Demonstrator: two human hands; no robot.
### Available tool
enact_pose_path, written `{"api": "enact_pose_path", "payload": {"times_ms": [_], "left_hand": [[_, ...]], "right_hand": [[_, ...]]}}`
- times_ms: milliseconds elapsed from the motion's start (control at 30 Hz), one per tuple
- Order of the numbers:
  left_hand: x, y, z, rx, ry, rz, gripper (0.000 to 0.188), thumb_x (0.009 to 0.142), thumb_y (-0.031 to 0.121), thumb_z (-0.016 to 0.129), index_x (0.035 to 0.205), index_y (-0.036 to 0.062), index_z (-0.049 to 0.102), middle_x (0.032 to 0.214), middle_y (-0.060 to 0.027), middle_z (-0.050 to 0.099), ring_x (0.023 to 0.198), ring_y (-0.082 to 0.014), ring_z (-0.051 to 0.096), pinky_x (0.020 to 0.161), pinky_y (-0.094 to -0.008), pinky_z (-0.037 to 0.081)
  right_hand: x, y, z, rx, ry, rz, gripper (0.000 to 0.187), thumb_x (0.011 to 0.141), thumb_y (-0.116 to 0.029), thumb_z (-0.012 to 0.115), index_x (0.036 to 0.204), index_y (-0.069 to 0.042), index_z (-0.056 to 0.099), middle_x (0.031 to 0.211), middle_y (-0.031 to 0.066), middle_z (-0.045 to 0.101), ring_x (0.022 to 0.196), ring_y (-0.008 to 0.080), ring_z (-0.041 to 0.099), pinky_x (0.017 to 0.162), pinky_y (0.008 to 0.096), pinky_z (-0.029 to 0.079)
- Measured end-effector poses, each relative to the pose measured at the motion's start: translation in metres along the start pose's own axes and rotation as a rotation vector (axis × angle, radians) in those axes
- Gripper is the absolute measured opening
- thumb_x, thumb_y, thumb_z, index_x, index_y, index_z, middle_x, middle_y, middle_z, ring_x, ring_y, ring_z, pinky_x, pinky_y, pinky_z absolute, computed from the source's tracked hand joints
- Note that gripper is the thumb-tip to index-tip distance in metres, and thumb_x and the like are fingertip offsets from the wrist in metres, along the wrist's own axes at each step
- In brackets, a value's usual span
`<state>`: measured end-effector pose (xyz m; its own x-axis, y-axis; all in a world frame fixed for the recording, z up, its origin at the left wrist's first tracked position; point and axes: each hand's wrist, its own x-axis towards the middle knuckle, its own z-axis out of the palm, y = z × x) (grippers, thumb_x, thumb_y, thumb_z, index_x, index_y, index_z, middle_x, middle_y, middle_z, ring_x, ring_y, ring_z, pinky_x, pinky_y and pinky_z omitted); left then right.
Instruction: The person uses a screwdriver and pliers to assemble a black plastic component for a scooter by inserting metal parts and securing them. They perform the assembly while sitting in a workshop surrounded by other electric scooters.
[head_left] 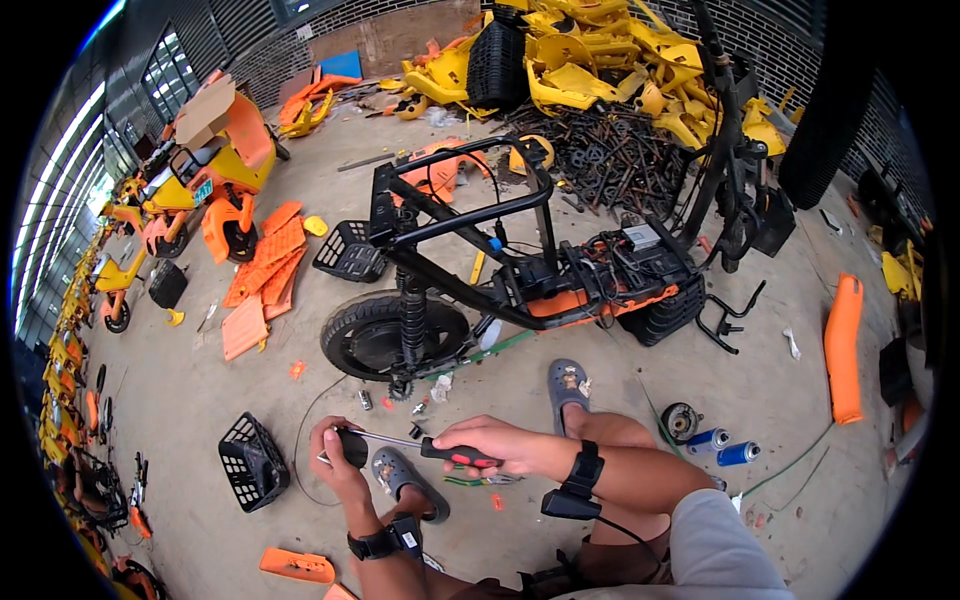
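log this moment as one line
left hand: holds dark part | right hand: grips red-black screwdriver, pointed at part | contact: unclear | ahead: partly stripped scooter

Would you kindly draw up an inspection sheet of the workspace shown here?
Surface: grey floor, small metal parts scattered on it.
Job's things: red-and-black screwdriver, pointing toward a dark rounded part; contact unclear.
Clutter: orange panels, black basket, two blue cans.
Hands: left hand holds the dark rounded part; right hand grips the screwdriver.
Cables: black cable at the right wrist's strapped device; wiring exposed on the stripped two-wheeler.
Surroundings: yellow panel heap, parked scooters, brick wall.
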<state>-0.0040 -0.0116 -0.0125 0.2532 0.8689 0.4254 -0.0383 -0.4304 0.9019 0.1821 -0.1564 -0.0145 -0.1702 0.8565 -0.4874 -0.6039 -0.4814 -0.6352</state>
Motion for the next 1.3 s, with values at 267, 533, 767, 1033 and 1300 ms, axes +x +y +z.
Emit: {"api": "enact_pose_path", "payload": {"times_ms": [267, 533, 767, 1033, 1300], "left_hand": [[0.003, -0.008, 0.003, -0.034, 0.016, -0.028, 0.032, 0.099, 0.024, 0.044, 0.095, -0.0031, 0.061, 0.077, -0.0104, 0.062, 0.072, -0.0167, 0.060, 0.068, -0.0285, 0.045], [0.002, -0.016, -0.014, -0.061, 0.062, -0.055, 0.031, 0.100, 0.023, 0.044, 0.094, -0.0026, 0.060, 0.078, -0.0095, 0.060, 0.072, -0.0163, 0.059, 0.067, -0.0283, 0.046], [-0.001, -0.014, -0.030, -0.047, 0.059, -0.089, 0.030, 0.101, 0.024, 0.045, 0.096, -0.0020, 0.060, 0.080, -0.0098, 0.061, 0.074, -0.0158, 0.059, 0.067, -0.0277, 0.047], [0.000, -0.009, -0.041, 0.013, 0.011, -0.060, 0.032, 0.101, 0.025, 0.046, 0.093, -0.0019, 0.062, 0.083, -0.0101, 0.064, 0.079, -0.0164, 0.058, 0.073, -0.0289, 0.045], [-0.003, 0.000, -0.035, 0.059, -0.033, 0.006, 0.033, 0.099, 0.026, 0.046, 0.091, -0.0020, 0.062, 0.083, -0.0103, 0.064, 0.079, -0.0164, 0.058, 0.074, -0.0288, 0.045]], "right_hand": [[0.002, 0.007, 0.005, -0.427, 0.146, -0.363, 0.033, 0.095, -0.027, 0.064, 0.112, 0.000, 0.064, 0.082, 0.0045, 0.068, 0.049, 0.0071, 0.054, 0.043, 0.0218, 0.040], [0.015, 0.014, 0.016, -0.889, 0.327, -0.773, 0.031, 0.087, -0.030, 0.069, 0.104, -0.004, 0.070, 0.086, 0.0117, 0.073, 0.068, 0.0254, 0.069, 0.064, 0.0334, 0.053], [0.022, 0.012, 0.024, -1.128, 0.392, -0.896, 0.029, 0.083, -0.026, 0.073, 0.103, -0.006, 0.072, 0.092, 0.0136, 0.072, 0.081, 0.0284, 0.071, 0.071, 0.0337, 0.056], [0.034, 0.021, 0.026, -0.850, 0.249, -0.828, 0.033, 0.090, -0.029, 0.068, 0.110, -0.003, 0.068, 0.089, 0.0112, 0.072, 0.069, 0.0198, 0.069, 0.060, 0.0308, 0.054], [0.014, -0.007, 0.020, -0.118, -0.067, 0.097, 0.038, 0.097, -0.038, 0.058, 0.121, -0.008, 0.058, 0.084, 0.0070, 0.068, 0.052, 0.0108, 0.058, 0.036, 0.0214, 0.036]]}}
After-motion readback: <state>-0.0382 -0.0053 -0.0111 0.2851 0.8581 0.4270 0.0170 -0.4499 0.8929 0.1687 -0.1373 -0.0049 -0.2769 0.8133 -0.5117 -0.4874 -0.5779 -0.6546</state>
